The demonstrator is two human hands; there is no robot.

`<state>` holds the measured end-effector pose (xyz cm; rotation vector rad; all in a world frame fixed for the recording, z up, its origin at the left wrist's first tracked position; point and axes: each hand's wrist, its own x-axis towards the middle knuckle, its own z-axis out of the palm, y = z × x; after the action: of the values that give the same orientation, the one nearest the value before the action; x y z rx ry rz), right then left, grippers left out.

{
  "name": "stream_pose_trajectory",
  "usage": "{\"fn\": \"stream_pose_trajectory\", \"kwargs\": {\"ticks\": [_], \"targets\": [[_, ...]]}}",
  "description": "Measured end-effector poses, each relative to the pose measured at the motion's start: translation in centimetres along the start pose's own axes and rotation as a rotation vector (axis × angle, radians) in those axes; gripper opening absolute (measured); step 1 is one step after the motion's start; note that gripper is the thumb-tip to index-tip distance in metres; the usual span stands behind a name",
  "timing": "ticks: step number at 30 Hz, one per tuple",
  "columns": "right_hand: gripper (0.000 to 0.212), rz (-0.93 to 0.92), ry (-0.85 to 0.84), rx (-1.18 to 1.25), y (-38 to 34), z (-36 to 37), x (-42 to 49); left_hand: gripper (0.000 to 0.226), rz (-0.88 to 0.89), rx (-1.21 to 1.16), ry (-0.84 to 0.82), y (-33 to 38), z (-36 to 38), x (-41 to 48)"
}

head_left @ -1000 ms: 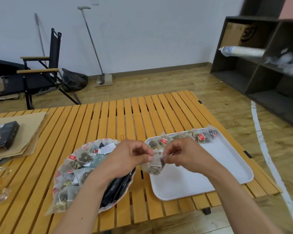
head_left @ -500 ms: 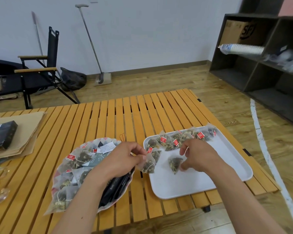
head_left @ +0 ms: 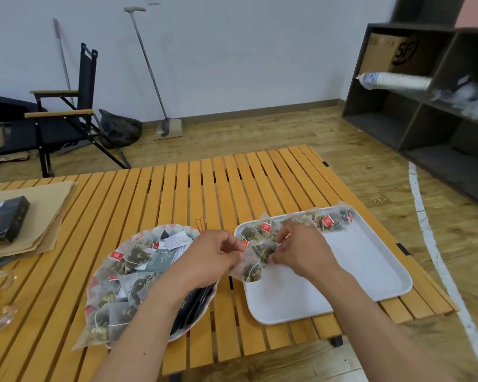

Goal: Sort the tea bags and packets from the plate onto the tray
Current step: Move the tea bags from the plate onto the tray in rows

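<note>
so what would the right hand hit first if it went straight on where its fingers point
Past the tea bag it pinches, the right hand would likely meet the left hand, though depth is unclear.

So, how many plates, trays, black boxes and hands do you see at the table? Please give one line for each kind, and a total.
Plate: 1
Tray: 1
Black box: 1
Hands: 2, the left hand and the right hand, both pinching a tea bag
Total: 5
</note>
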<state>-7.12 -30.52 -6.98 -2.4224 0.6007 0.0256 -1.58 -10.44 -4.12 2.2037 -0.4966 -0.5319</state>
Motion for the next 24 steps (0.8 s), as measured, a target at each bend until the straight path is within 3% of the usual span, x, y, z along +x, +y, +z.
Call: {"fn": "stream_pose_trajectory", "kwargs": {"ticks": [5,9,13,17,19,24], "targets": [[0.025,0.039,-0.029,0.139,0.1,-2.8,-1.4,0.008,-0.045,-0.072,0.018,0.6,0.6,0.0],[0.03,-0.066,-0.316,0.385,-0.4,-5.0,-3.2,0.005,-0.051,-0.127,-0.006,1.5,1.7,0.1],[0.034,-0.036,-0.419,0.27,0.4,-5.0,-3.0,0.011,-0.005,-0.211,-0.083,2.6,2.9,-0.1],[0.019,0.0,-0.409,0.175,2.4,-6.0,-2.3,0.016,0.007,-0.253,-0.122,2.7,3.3,-0.1],[0.012,0.044,-0.322,0.194,3.5,-6.6,-1.9,0.012,0.009,-0.141,-0.053,1.9,3.0,0.0],[0.02,0.06,-0.074,0.141,4.5,-5.2,-0.1,0.016,0.045,0.46,0.223,-0.5,2.2,0.5]]}}
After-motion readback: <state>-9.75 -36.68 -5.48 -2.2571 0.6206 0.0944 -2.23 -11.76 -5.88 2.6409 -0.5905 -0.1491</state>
